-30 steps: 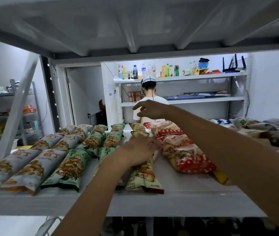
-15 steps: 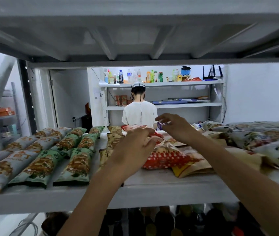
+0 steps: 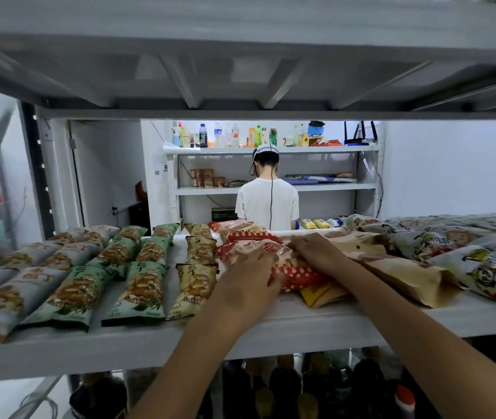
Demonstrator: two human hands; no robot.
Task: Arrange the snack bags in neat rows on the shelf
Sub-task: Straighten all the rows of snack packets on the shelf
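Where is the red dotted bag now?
Head view: the red dotted bag lies on the shelf under the left hand and right hand, between yellow bags on its left and a brown bag on its right.

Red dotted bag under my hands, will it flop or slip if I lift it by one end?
Probably floppy: the red dotted bag looks puffy and creased, so it would likely sag. Likely light for its size, since it seems air-filled. Its glossy film may slide easily on the smooth shelf.
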